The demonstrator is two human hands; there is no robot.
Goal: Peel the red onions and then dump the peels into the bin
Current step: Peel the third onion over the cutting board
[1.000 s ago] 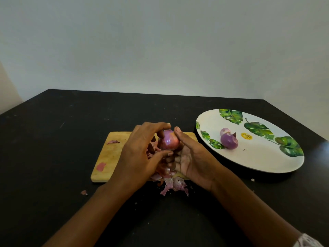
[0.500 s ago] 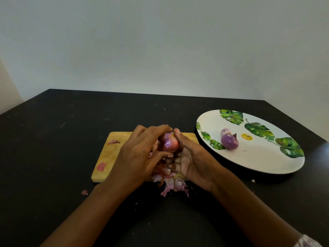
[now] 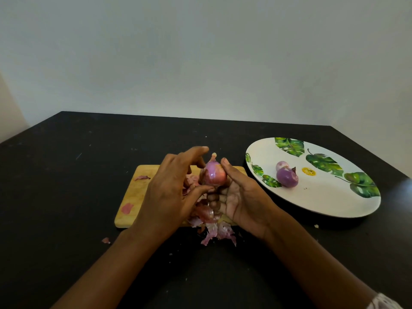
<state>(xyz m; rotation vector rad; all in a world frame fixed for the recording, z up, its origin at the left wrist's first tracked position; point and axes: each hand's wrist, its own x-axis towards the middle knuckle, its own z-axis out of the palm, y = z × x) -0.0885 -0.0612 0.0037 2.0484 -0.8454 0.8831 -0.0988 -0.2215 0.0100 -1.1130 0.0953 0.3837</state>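
— Above the cutting board (image 3: 138,192), which body is under study?

— One red onion (image 3: 214,176), held clear of the wood, between both hands and touching each. Its long axis stands nearly upright: the dry, pale stem tip points up, and the root end sinks toward the right palm.

— How does each hand lie to it?

— Right hand (image 3: 243,197): to the right and beneath, palm turned up, fingers curled under the bulb, thumb laid along its right flank. This hand carries the load. Left hand (image 3: 169,192): to the left, half open, thumb tip on the lower left flank, fingers arched over and behind the top. Whether those fingers pinch a flap of skin cannot be told.

— On what does the next strip turn?

— Probably on that axis. Skin tears along the stem-to-root line, so the left hand, the freer one, would likely pull downward while the right turns the bulb.

— Materials and shapes?

— Bulb: smooth, glossy, purple-pink, rounded with a tapered neck. Peels (image 3: 214,230): thin, papery, curled, heaped at the board's near edge and spilling onto the matt black table (image 3: 66,175). Board: pale wood, rectangular. Plate (image 3: 323,204), to the right and well apart: glazed white with a leaf print, holding two peeled onions (image 3: 287,177) that touch. No bin shows.
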